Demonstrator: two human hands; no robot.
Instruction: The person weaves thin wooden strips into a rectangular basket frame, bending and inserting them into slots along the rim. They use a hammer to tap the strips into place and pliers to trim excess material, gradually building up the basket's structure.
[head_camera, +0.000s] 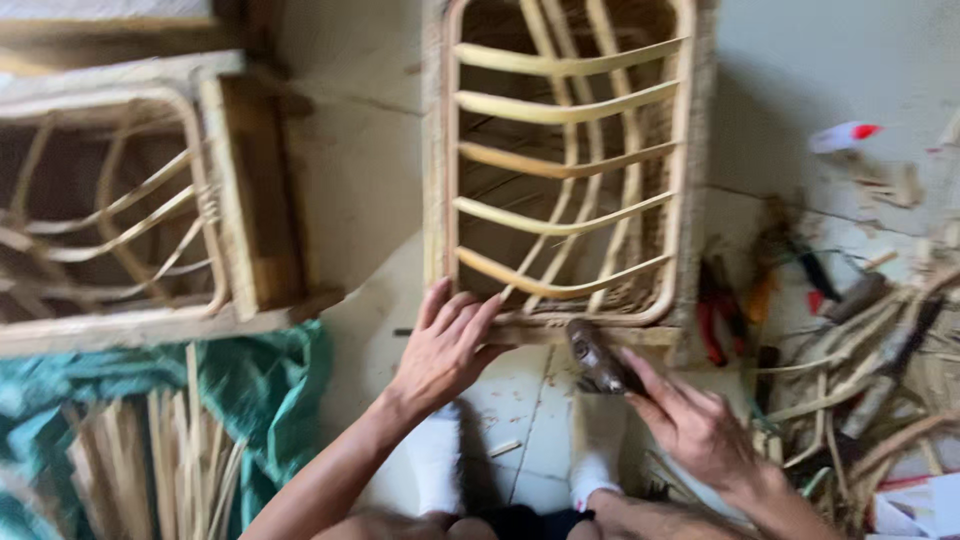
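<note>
Left hand (447, 345): flat on the lower rail of the rattan frame (565, 170), fingers together and stretched out, gripping nothing, just pressing down.
Right hand (690, 420): fingers clamped round the handle of a hammer (597, 357), dark metal head touching or just above the same lower rail.
Rattan frame: lying on the pale tiled floor (370, 180) straight ahead, curved cross slats running between its two side rails (picture blurred, so joints and nails not readable).
Second frame (130, 200): well apart to the left, partly resting on a green cloth (270, 385).
Loose cane strips (180, 450): piled on the cloth at lower left.
Tool clutter (800, 290): pliers with red and orange handles plus cane offcuts, on the floor just right of the frame.
Feet: white socks (600, 445) between the hands, close under the rail.
Risk, fingers: left fingertips near the hammer head; a glancing blow likely to land on them.
Risk, frame: only one flat palm steadying it; likely to skid on smooth tile under a hard strike.
Risk, slats: a missed blow could split the thin cane beside the rail.
</note>
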